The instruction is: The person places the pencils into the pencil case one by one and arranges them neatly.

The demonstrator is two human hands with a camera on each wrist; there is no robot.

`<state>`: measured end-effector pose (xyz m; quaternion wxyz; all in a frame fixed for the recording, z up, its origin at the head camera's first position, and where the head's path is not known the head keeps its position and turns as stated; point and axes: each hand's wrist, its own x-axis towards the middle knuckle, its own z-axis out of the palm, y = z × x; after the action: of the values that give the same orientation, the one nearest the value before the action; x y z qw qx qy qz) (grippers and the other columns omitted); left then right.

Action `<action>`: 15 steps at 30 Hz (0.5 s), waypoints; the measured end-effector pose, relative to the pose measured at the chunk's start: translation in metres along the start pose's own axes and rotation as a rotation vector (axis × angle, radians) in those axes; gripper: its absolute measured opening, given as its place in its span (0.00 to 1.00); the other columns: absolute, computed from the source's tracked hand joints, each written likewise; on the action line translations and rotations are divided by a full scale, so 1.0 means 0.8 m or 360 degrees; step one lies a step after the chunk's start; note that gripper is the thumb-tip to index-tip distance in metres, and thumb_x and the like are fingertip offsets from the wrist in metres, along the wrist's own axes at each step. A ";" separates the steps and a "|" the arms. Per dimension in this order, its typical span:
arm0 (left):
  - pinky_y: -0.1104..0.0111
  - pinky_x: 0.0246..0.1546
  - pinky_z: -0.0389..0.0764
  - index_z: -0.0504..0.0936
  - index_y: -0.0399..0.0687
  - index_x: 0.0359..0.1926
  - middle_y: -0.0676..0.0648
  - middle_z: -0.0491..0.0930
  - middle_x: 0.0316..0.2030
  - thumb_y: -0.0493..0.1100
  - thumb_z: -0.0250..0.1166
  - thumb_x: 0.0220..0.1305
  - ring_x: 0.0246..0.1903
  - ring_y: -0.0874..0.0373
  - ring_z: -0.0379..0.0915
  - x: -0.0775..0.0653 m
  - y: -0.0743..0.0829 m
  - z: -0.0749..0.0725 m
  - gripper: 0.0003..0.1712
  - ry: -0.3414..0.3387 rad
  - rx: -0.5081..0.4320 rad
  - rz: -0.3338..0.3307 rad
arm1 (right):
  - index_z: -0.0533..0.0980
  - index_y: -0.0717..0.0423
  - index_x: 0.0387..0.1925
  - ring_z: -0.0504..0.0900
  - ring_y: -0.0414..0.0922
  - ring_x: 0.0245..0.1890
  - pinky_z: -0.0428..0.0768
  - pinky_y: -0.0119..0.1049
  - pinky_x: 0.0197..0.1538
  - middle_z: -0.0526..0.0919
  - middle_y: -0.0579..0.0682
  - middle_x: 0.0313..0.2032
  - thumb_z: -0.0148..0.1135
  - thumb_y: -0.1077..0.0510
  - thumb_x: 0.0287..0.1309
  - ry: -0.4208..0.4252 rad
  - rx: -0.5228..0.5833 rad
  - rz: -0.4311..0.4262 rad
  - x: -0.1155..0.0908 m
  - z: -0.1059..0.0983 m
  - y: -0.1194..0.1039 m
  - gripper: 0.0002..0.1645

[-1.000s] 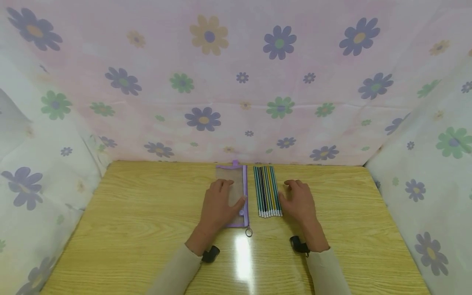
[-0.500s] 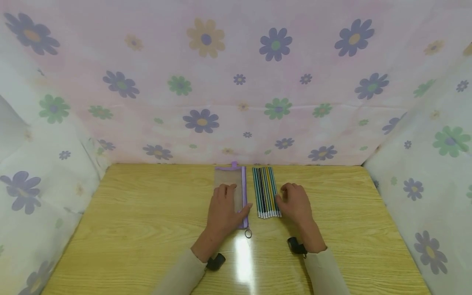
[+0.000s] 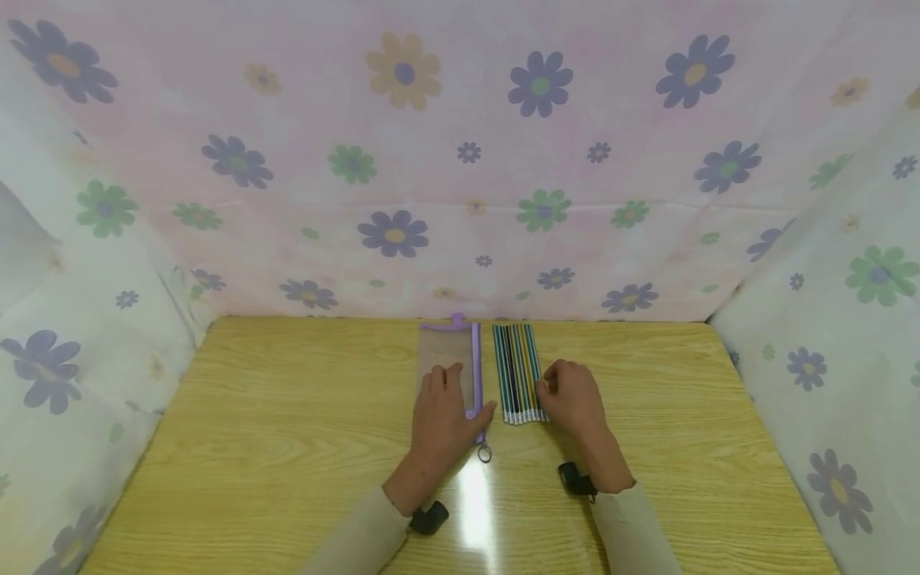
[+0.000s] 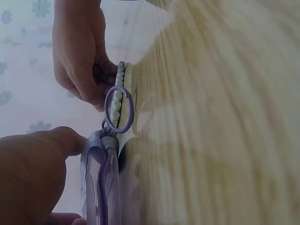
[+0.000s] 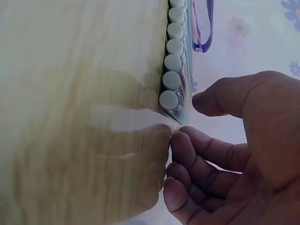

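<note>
A see-through zip pouch (image 3: 440, 345) with purple edging lies flat, a metal ring (image 3: 485, 461) at its near end. My left hand (image 3: 444, 419) rests over its near half, fingers loosely bent and thumb across the zipper (image 4: 98, 183). Just to the right lies a row of pencils (image 3: 512, 367), mostly teal and black with a yellow one, their white eraser ends (image 5: 175, 48) towards me. My right hand (image 3: 575, 402) is at the row's right edge. In the right wrist view, its thumb hovers beside the outermost pencil and the index fingertip is close to the tabletop next to it.
The wood-grain table (image 3: 287, 415) reaches back to a flowered cloth (image 3: 446, 176) hung behind and at both sides. Each wrist carries a small black camera (image 3: 575, 479). A bright light reflection (image 3: 473, 507) shows on the tabletop in front of the pouch.
My right hand has shifted slightly left to the outermost pencil, its thumb and index drawing closer. My left hand has slid a little right and towards me over the pouch, thumb crossing the zipper.
</note>
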<state>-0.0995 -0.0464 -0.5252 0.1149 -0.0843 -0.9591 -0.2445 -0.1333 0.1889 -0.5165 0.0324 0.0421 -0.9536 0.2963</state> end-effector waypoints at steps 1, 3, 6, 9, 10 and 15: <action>0.62 0.36 0.78 0.73 0.34 0.68 0.40 0.73 0.46 0.64 0.76 0.60 0.42 0.50 0.69 0.000 0.000 0.000 0.49 -0.0007 -0.0009 -0.0008 | 0.82 0.65 0.39 0.82 0.52 0.34 0.84 0.52 0.41 0.84 0.57 0.33 0.69 0.58 0.66 -0.0007 -0.0002 0.0007 0.000 0.001 0.000 0.11; 0.63 0.35 0.77 0.73 0.35 0.68 0.41 0.73 0.46 0.63 0.77 0.60 0.40 0.51 0.69 -0.001 0.001 0.001 0.48 -0.0004 -0.0028 -0.0025 | 0.82 0.64 0.39 0.81 0.50 0.32 0.84 0.51 0.39 0.84 0.56 0.32 0.69 0.58 0.66 -0.0017 -0.0005 0.0016 0.001 0.002 0.001 0.10; 0.63 0.34 0.77 0.73 0.35 0.68 0.41 0.73 0.45 0.59 0.77 0.61 0.39 0.51 0.69 0.000 0.002 0.002 0.45 0.0010 -0.0070 -0.0047 | 0.82 0.64 0.38 0.81 0.49 0.30 0.84 0.50 0.38 0.84 0.55 0.31 0.68 0.59 0.65 -0.0023 0.0002 0.0019 0.001 0.003 0.002 0.09; 0.63 0.32 0.78 0.73 0.36 0.68 0.41 0.74 0.45 0.54 0.76 0.62 0.38 0.51 0.70 -0.001 0.001 0.004 0.41 0.0015 -0.0146 -0.0076 | 0.81 0.64 0.38 0.80 0.49 0.29 0.83 0.50 0.37 0.84 0.55 0.30 0.68 0.60 0.65 -0.0022 0.0013 0.0012 0.001 0.003 0.001 0.09; 0.63 0.32 0.78 0.73 0.35 0.68 0.41 0.74 0.46 0.53 0.76 0.63 0.37 0.52 0.71 -0.001 0.001 0.004 0.40 0.0009 -0.0177 -0.0085 | 0.81 0.64 0.38 0.80 0.49 0.29 0.83 0.49 0.37 0.84 0.55 0.30 0.68 0.60 0.65 -0.0023 0.0017 0.0012 0.000 0.003 0.001 0.08; 0.64 0.31 0.79 0.73 0.34 0.66 0.42 0.75 0.44 0.46 0.72 0.65 0.35 0.55 0.72 0.000 0.000 0.005 0.34 -0.0014 -0.0308 -0.0110 | 0.81 0.64 0.37 0.81 0.49 0.28 0.83 0.50 0.37 0.84 0.55 0.30 0.69 0.60 0.64 -0.0016 0.0006 0.0021 -0.001 0.003 -0.001 0.09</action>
<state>-0.0999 -0.0442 -0.5285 0.0935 -0.0628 -0.9338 -0.3396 -0.1323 0.1870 -0.5181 0.0255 0.0375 -0.9535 0.2979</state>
